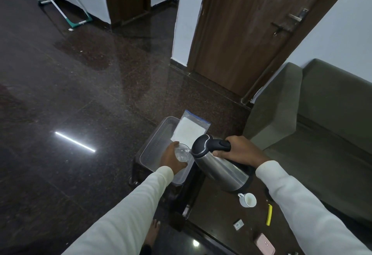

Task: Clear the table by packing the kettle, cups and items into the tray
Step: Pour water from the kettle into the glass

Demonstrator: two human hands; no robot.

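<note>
Head view: one kettle [220, 171], one glass [182, 154], one cup [248, 200], perhaps.

steel kettle [222, 169] tilted, spout at glass [182, 153]

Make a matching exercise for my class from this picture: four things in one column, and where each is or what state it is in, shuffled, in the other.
Things
1. kettle
2. glass
3. white cup
4. zip bag

Places or states
A. standing on the dark table, untouched
B. tilted, held by its handle in the right hand
C. lying at the far end of the clear tray
D. held in the left hand at the kettle's spout

Pairs: 1-B, 2-D, 3-A, 4-C
</note>
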